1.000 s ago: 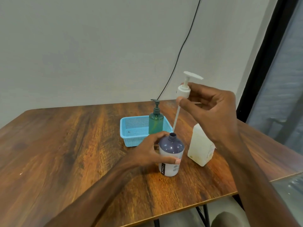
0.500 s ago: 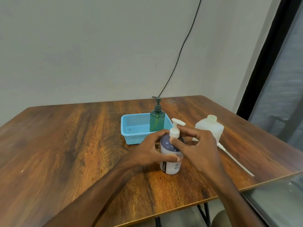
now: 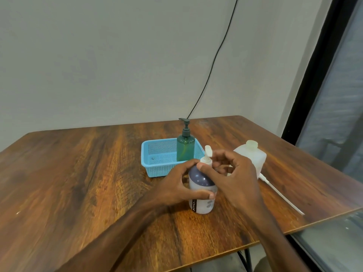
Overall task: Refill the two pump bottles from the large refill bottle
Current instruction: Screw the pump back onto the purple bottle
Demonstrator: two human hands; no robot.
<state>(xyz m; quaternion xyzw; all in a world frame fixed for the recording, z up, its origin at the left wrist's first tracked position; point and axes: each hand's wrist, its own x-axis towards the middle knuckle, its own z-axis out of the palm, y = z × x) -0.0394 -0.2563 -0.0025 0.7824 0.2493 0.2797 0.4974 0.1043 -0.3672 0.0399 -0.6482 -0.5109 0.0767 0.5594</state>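
Observation:
A purple-and-white pump bottle [image 3: 202, 205] stands on the wooden table [image 3: 78, 183]. My left hand [image 3: 176, 185] is wrapped around its body. My right hand [image 3: 233, 173] pinches the white pump head [image 3: 206, 157] seated on the bottle's neck. A green pump bottle [image 3: 185, 146] stands upright in a blue basket [image 3: 157, 156] behind. The large translucent refill bottle [image 3: 253, 156] stands to the right, cap on, partly hidden by my right hand.
A white pump tube [image 3: 280, 195] lies loose on the table right of the refill bottle, near the table's right edge. A black cable [image 3: 214, 59] runs down the wall. A dark window frame [image 3: 314, 71] stands at the right.
My right hand lowered the white pump, tube first, into the purple bottle and now grips the pump head on the neck; the nozzle has turned. My left hand kept holding the bottle.

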